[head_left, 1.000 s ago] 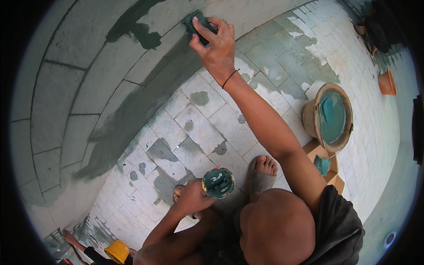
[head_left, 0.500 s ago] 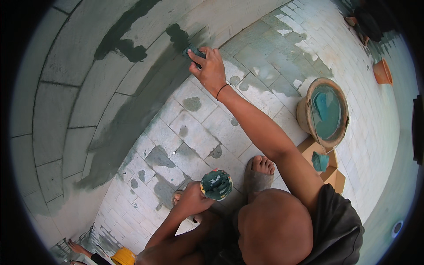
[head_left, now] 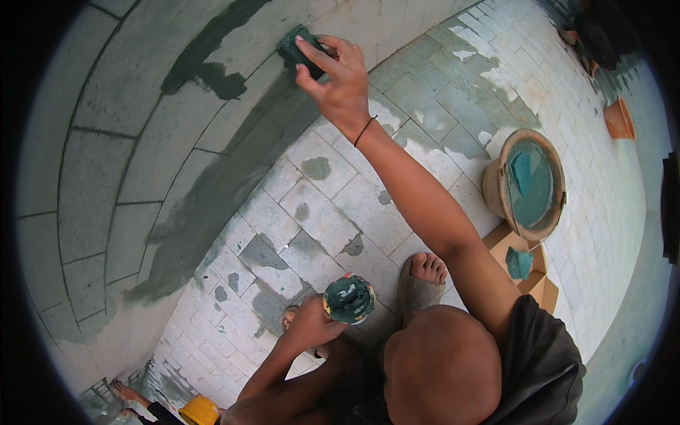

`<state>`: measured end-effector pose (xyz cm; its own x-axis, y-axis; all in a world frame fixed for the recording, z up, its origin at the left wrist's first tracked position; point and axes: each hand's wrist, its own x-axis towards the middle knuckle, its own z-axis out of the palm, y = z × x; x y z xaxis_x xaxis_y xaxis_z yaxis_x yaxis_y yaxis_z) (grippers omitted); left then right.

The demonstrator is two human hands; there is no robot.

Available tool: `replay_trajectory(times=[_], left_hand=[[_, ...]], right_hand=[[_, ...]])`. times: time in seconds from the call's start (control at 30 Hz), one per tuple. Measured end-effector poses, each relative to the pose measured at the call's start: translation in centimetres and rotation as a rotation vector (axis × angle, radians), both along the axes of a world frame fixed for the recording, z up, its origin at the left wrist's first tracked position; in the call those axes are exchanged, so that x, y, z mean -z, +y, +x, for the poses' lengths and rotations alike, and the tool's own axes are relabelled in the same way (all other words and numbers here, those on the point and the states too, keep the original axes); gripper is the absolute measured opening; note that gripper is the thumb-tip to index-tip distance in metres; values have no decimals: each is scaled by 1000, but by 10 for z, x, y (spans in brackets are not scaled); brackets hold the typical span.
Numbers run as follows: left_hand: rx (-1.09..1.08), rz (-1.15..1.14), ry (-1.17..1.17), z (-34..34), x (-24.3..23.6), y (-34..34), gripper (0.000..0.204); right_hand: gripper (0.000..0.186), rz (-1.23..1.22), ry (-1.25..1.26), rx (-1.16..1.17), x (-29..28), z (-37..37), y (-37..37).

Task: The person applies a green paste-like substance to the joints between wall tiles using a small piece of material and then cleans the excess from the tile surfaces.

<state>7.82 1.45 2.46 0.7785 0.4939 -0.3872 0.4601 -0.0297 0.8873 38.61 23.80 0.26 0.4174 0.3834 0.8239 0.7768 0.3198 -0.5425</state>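
My right hand (head_left: 341, 83) reaches far forward and presses a sponge (head_left: 292, 44), coated in dark green paste, against the tiled wall (head_left: 152, 166). Its thumb and fingers grip the sponge's near side. Dark green smears (head_left: 223, 79) lie on the wall left of the sponge, and a thinner grey-green film spreads lower along it. Close to my body, my left hand (head_left: 312, 324) is wrapped around a small cup (head_left: 349, 299) of thick dark green paste. The cup's open top faces up, and most of its side is hidden.
A bucket (head_left: 494, 185) of greenish water with a teal piece in it stands right of my arm. Beside it, a cardboard box (head_left: 547, 292) bears another teal piece (head_left: 519, 263). An orange bucket (head_left: 619, 119) stands far right. At lower left, another person's hand (head_left: 126, 392) is near a yellow container (head_left: 199, 409).
My right hand has moved the sponge up the wall, away from the floor edge. My left hand still holds the cup in nearly the same place.
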Motion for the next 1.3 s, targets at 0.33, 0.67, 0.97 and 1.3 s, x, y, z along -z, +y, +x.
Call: replay_trajectory(times=[0.33, 0.67, 0.97, 1.3], left_hand=[[7, -19, 21, -1, -1, 3, 20], [0, -9, 20, 3, -7, 4, 22], [-9, -24, 15, 6, -7, 2, 20], [-31, -50, 5, 7, -4, 0, 21]], right_hand=[[38, -123, 8, 57, 13, 4, -12], [40, -41, -98, 128, 12, 20, 11], [40, -13, 35, 48, 0, 33, 1], [40, -94, 22, 105, 21, 45, 1]])
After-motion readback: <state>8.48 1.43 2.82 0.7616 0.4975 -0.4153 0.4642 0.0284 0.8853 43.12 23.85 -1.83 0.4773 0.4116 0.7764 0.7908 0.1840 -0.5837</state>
